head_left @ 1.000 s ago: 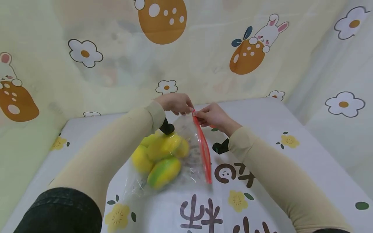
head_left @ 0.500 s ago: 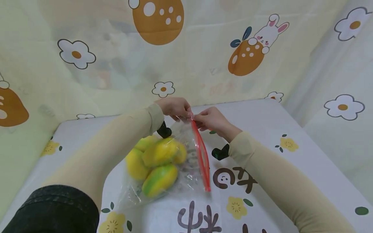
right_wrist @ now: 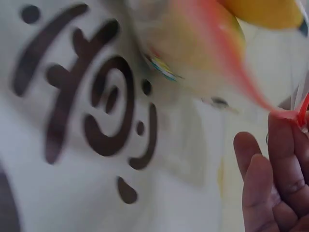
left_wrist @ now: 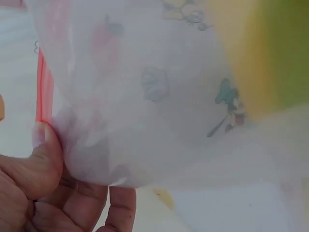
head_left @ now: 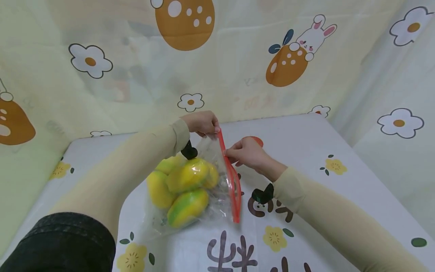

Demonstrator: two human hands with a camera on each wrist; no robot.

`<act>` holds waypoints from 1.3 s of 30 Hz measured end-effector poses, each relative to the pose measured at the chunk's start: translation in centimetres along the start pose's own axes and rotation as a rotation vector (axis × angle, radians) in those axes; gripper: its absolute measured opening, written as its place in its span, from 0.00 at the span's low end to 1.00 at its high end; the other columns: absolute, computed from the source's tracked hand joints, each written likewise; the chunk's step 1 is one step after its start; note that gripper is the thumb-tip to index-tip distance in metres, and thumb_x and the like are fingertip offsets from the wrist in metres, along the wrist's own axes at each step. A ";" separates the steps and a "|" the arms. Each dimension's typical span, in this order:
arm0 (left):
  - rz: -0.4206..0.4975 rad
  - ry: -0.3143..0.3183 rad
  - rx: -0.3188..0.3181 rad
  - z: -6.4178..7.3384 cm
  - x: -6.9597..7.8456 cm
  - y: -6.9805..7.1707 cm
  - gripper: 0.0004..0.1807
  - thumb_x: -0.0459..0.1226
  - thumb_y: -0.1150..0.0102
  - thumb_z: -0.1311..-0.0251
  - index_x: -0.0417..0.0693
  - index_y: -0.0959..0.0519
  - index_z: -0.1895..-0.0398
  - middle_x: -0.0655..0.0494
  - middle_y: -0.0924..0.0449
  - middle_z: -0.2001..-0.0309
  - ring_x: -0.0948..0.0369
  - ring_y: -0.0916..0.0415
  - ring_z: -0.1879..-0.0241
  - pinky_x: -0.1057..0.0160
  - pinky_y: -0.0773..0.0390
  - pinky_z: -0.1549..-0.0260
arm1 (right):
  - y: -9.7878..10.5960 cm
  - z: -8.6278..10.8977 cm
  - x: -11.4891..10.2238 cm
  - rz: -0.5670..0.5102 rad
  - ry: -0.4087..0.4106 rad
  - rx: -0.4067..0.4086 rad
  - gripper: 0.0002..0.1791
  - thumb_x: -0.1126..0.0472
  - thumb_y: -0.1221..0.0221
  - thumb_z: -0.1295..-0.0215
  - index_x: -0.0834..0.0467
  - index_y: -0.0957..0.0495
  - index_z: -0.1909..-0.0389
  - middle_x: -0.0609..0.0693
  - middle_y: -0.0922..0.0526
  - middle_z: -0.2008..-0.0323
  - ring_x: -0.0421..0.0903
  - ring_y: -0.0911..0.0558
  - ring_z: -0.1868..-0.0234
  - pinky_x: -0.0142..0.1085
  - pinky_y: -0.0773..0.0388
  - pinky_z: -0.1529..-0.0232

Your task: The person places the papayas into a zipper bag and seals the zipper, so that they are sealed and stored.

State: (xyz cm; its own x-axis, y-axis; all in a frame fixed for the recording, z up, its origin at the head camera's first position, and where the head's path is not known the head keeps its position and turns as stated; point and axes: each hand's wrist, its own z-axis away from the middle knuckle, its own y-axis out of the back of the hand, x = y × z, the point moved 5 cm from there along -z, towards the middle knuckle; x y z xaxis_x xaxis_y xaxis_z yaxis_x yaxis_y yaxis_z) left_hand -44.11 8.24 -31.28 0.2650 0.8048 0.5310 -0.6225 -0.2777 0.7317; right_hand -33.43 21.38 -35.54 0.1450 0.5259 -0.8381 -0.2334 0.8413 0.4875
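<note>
A clear zip bag point(head_left: 217, 206) with a red zip strip point(head_left: 235, 196) lies on the table, holding several yellow-green mangoes point(head_left: 188, 207). My left hand point(head_left: 204, 122) pinches the far corner of the bag at the end of the strip; in the left wrist view the thumb point(left_wrist: 43, 154) presses on the red edge. Lower along the strip, my right hand point(head_left: 249, 153) pinches the red zip between thumb and fingers. Below that hand the strip's two sides bow apart. In the right wrist view the red strip point(right_wrist: 227, 63) runs to the fingertips.
The table point(head_left: 306, 151) wears a white cloth printed with yellow flowers and brown lettering. Behind it hangs a cream curtain point(head_left: 136, 94) with rabbits and flowers. A dark wrist camera point(head_left: 263, 194) sits under the right cuff, another point(head_left: 189, 150) by the left.
My right hand has slid down along the red strip, away from the far corner and toward me. My left hand keeps its pinch at the corner. The view has shifted slightly.
</note>
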 end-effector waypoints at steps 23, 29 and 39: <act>-0.073 0.012 0.069 0.7 0.0 1.7 0.13 0.38 0.48 0.24 0.38 0.17 0.54 0.55 0.33 0.72 0.65 0.41 0.80 0.69 0.30 0.71 | -2.0 11.9 2.5 0.018 0.043 -0.105 0.10 0.61 0.38 0.37 0.62 0.17 0.75 0.47 0.23 0.85 0.41 0.28 0.78 0.31 0.35 0.78; -0.100 0.025 0.108 1.0 0.3 2.0 0.13 0.38 0.47 0.25 0.40 0.17 0.50 0.53 0.29 0.67 0.64 0.42 0.79 0.68 0.27 0.66 | -2.6 13.1 2.6 0.049 0.064 -0.135 0.09 0.60 0.38 0.40 0.60 0.16 0.75 0.50 0.12 0.76 0.43 0.21 0.73 0.31 0.27 0.75; -0.083 -0.036 0.044 1.4 1.4 -0.1 0.13 0.39 0.44 0.26 0.41 0.15 0.50 0.55 0.20 0.65 0.62 0.28 0.66 0.64 0.19 0.56 | -2.5 8.3 1.4 -0.001 0.033 -0.109 0.17 0.56 0.44 0.28 0.65 0.13 0.61 0.53 0.11 0.71 0.47 0.12 0.67 0.39 0.16 0.66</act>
State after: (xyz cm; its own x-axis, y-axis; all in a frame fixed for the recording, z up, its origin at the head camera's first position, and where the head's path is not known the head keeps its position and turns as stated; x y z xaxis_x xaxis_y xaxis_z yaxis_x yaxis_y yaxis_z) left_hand -42.65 8.66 -30.02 0.3410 0.8070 0.4821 -0.5646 -0.2342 0.7915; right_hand -24.63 21.06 -35.84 0.1140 0.5189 -0.8472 -0.3367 0.8225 0.4584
